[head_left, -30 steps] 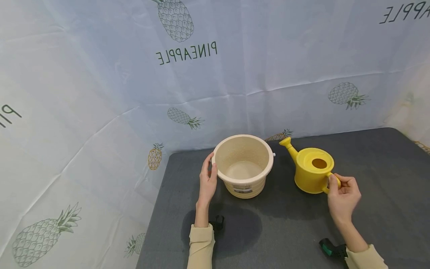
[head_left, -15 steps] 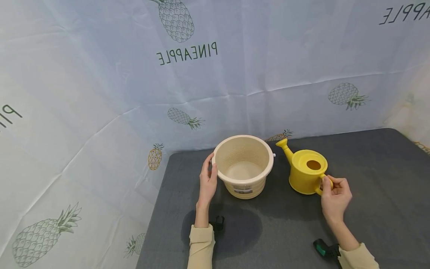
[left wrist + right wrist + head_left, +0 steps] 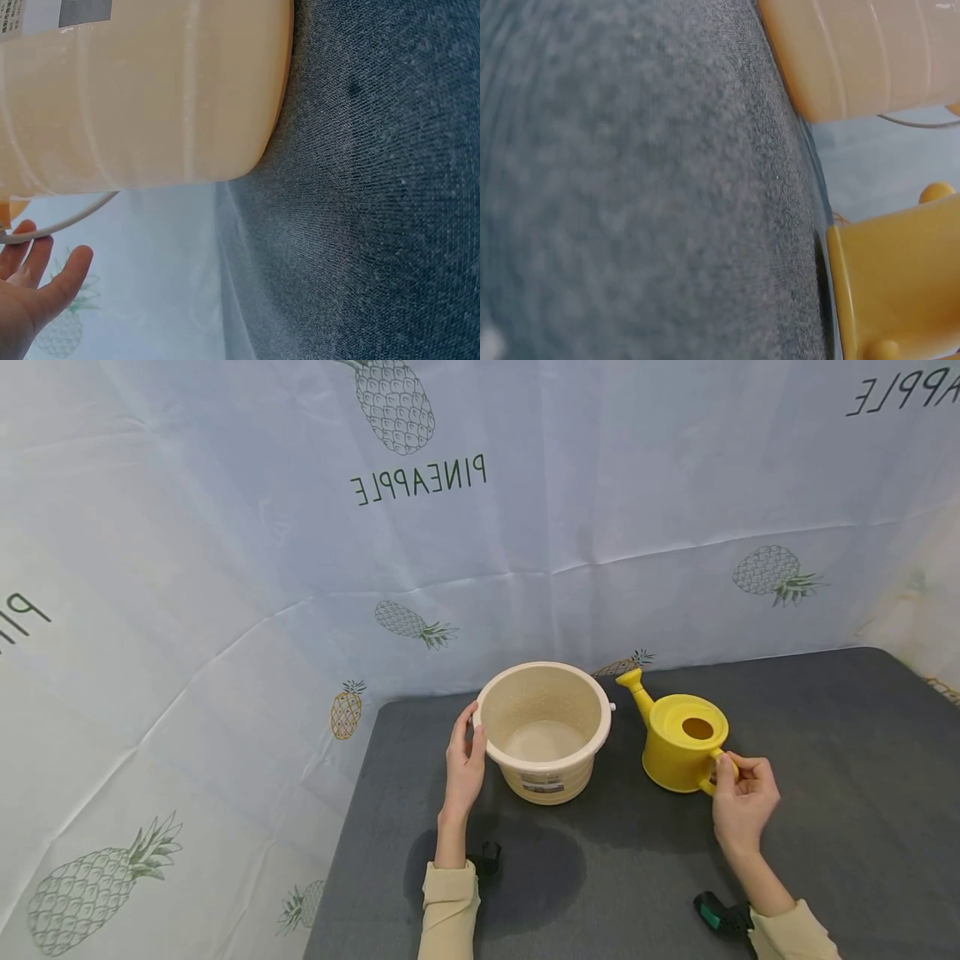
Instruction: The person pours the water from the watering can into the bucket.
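Note:
A cream bucket (image 3: 525, 772) stands upright at the back of the dark table, with a printed label on its front. My left hand (image 3: 462, 768) rests against its left rim. In the left wrist view, the fingers (image 3: 37, 259) touch the thin bail handle (image 3: 75, 217) while the thumb stays apart. To the bucket's right is a yellow watering can (image 3: 675, 760), its spout pointing left and back. My right hand (image 3: 745, 802) pinches the can's handle between thumb and fingers. The can's base is very close to the cloth; I cannot tell if it touches.
Dark grey cloth (image 3: 637, 885) covers the table. A pale curtain (image 3: 510, 543) with pineapple prints hangs behind and to the left. Black wrist-worn devices sit near both sleeves, the right one (image 3: 720, 912) having a green patch.
My right hand has moved left with the watering can, bringing it nearer the bucket; the movement is slight over the last half second. My left hand and the bucket keep their places.

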A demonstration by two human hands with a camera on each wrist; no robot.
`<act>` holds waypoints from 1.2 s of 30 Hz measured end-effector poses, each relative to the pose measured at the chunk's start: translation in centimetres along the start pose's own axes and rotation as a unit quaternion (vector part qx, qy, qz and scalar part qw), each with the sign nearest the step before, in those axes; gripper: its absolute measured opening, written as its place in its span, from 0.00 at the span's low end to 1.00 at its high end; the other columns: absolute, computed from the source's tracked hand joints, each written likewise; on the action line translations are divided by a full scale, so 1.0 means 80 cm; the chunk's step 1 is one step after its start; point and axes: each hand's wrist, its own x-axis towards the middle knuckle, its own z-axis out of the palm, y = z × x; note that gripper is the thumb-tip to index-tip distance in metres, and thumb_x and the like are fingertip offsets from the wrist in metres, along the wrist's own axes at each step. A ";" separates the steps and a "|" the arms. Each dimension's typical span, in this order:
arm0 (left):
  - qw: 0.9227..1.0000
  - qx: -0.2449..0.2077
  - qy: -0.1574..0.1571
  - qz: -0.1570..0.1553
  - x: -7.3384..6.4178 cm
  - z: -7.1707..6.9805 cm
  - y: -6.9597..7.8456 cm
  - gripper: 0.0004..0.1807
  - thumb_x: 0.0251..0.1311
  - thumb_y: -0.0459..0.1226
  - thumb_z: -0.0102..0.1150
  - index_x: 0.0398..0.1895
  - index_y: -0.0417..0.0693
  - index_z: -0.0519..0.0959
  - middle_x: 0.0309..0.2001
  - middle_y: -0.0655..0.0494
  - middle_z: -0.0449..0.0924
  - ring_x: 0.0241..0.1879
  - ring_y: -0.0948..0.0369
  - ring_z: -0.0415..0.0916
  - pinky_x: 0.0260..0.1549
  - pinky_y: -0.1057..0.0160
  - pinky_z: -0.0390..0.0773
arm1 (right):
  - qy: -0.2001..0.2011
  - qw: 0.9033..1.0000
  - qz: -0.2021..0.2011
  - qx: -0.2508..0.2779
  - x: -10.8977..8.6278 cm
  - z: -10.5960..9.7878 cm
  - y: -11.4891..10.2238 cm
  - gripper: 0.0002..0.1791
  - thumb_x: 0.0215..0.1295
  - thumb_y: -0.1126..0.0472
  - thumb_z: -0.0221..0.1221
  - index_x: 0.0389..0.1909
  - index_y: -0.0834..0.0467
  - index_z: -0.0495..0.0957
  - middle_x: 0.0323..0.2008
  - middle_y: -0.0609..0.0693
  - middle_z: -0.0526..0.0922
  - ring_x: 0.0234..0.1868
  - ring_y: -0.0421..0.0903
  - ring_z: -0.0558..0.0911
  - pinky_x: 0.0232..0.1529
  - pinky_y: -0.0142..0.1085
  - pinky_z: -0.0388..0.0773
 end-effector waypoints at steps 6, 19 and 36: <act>1.000 0.002 0.002 0.002 0.000 0.000 0.001 0.23 0.71 0.33 0.41 0.67 0.34 0.58 0.65 0.39 0.59 0.61 0.43 0.61 0.50 0.45 0.69 | 0.009 1.000 0.012 -0.009 0.000 -0.007 0.026 0.05 0.59 0.79 0.52 0.30 0.68 0.73 0.29 0.46 0.78 0.27 0.35 0.79 0.31 0.21 0.75; 1.000 0.006 0.004 0.003 0.000 0.001 -0.001 0.23 0.71 0.33 0.41 0.67 0.34 0.59 0.65 0.39 0.59 0.61 0.44 0.62 0.48 0.47 0.71 | 0.006 1.000 0.011 0.011 -0.001 -0.004 0.023 0.03 0.58 0.83 0.50 0.30 0.75 0.70 0.28 0.47 0.79 0.25 0.36 0.79 0.30 0.21 0.75; 1.000 -0.009 -0.003 -0.005 0.001 -0.002 -0.002 0.24 0.70 0.33 0.42 0.67 0.33 0.58 0.66 0.39 0.57 0.65 0.47 0.56 0.52 0.46 0.68 | -0.013 0.994 0.066 -0.084 0.003 -0.006 0.011 0.02 0.60 0.75 0.55 0.30 0.68 0.73 0.25 0.41 0.78 0.22 0.33 0.78 0.27 0.20 0.74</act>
